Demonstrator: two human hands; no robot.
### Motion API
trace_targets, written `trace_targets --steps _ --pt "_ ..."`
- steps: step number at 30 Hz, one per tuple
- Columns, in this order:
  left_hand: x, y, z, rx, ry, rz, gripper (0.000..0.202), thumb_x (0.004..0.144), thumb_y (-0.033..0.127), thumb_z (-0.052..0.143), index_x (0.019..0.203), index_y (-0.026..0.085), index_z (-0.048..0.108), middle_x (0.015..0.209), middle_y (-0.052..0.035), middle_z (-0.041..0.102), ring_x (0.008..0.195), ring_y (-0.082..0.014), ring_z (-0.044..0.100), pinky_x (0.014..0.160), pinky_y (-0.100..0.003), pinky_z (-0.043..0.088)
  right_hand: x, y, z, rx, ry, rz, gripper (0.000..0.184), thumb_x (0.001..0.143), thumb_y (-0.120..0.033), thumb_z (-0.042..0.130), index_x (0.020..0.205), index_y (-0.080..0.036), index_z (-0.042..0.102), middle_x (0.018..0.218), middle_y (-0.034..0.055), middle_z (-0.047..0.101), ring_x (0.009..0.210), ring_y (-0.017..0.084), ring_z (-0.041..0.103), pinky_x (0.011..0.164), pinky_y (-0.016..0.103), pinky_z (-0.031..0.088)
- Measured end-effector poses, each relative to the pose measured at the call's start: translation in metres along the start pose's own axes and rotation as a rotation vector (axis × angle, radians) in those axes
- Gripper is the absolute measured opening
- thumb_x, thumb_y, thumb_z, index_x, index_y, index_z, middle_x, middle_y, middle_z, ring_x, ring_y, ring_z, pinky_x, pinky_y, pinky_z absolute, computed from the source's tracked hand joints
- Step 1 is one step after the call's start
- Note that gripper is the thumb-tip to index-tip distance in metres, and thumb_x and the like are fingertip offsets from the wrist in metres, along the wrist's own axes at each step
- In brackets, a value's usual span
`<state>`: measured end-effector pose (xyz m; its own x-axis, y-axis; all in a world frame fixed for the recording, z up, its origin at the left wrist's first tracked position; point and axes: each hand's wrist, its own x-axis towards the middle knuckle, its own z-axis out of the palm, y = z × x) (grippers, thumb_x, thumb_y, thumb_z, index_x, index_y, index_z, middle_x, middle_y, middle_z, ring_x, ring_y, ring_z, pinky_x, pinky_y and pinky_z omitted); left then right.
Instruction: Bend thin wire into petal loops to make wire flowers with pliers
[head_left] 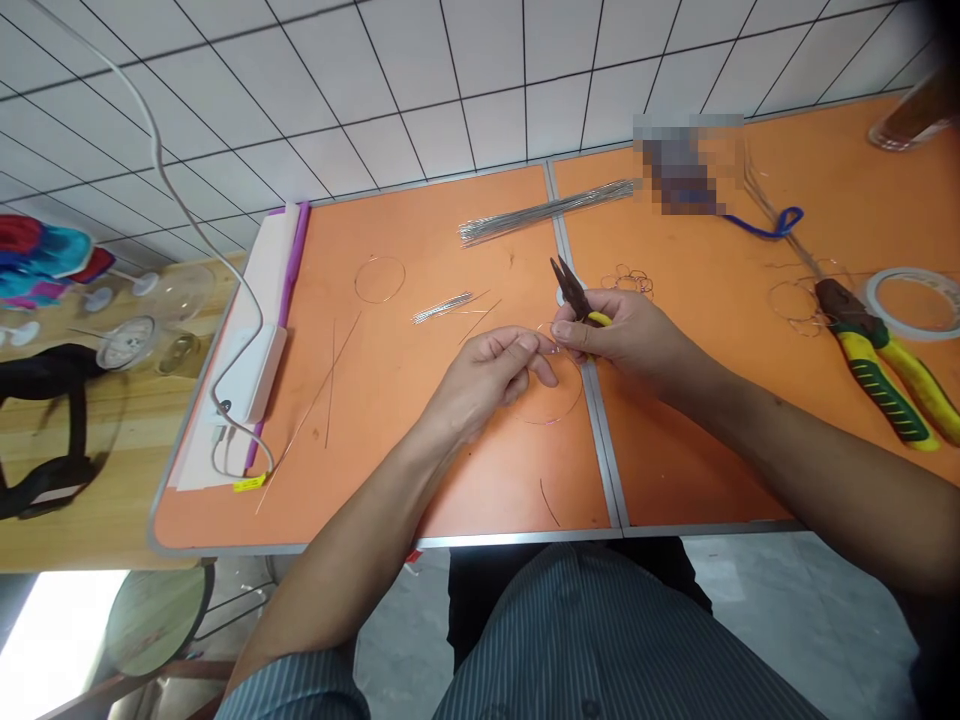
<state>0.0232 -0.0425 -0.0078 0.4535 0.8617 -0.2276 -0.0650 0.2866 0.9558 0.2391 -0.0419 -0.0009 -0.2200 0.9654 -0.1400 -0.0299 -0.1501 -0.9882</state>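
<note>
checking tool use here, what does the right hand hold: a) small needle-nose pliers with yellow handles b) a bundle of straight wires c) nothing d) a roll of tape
a: the right hand grips small pliers with yellow handles, their dark tips pointing up and away, while the left hand pinches a thin wire loop; the tape roll and wire bundle lie untouched on the orange table.

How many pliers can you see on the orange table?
2. The small pliers are in the right hand, jaws pointing away. The big pliers lie at the table's right, beside the tape roll.
</note>
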Motion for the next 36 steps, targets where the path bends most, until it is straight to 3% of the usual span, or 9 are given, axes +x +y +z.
trace_targets --steps 7,14,21,30,36 --pt "0.0 -0.008 0.001 0.085 -0.004 0.06 0.037 0.103 0.053 0.075 0.098 0.017 0.078 0.081 -0.0064 0.082 0.049 -0.0077 0.033 0.05 -0.027 0.025 -0.003 0.0 0.005 -0.08 0.068 -0.024 0.039 0.079 -0.048 0.102 0.082 -0.021 0.074 0.066 -0.0016 0.063 0.064 0.014 0.053 0.063 0.031 0.039" --pt "0.0 -0.012 0.001 0.085 0.007 0.069 0.035 0.103 0.051 0.075 0.097 0.017 0.077 0.081 -0.0067 0.082 0.05 -0.0082 0.033 0.05 -0.027 0.025 -0.004 0.002 0.006 -0.12 0.111 -0.05 0.031 0.081 -0.042 0.099 0.082 -0.021 0.076 0.074 0.0008 0.068 0.069 0.016 0.056 0.066 0.033 0.042" --pt "-0.001 -0.005 0.005 0.001 0.044 0.025 0.035 0.099 0.052 0.076 0.098 0.017 0.078 0.079 -0.0077 0.081 0.047 -0.008 0.034 0.048 -0.028 0.022 -0.003 0.0 0.006 -0.107 0.123 -0.044 0.03 0.082 -0.038 0.1 0.08 -0.022 0.074 0.07 0.0 0.062 0.065 0.015 0.053 0.063 0.033 0.039" --pt "-0.001 0.001 0.006 -0.001 0.055 -0.006 0.029 0.099 0.041 0.07 0.097 0.014 0.078 0.077 -0.0079 0.079 0.047 -0.0072 0.034 0.048 -0.028 0.022 -0.001 0.002 0.005 -0.134 0.151 -0.046 0.021 0.085 -0.028 0.091 0.078 -0.022 0.072 0.067 -0.0008 0.06 0.064 0.014 0.05 0.064 0.033 0.037" --pt "-0.001 0.0 0.004 -0.032 0.068 -0.004 0.029 0.097 0.044 0.07 0.101 0.017 0.078 0.1 -0.0117 0.085 0.051 -0.0085 0.044 0.048 -0.028 0.028 -0.001 0.002 0.004 -0.138 0.169 -0.056 0.028 0.082 -0.036 0.097 0.079 -0.023 0.072 0.072 0.0 0.062 0.067 0.015 0.051 0.065 0.034 0.038"
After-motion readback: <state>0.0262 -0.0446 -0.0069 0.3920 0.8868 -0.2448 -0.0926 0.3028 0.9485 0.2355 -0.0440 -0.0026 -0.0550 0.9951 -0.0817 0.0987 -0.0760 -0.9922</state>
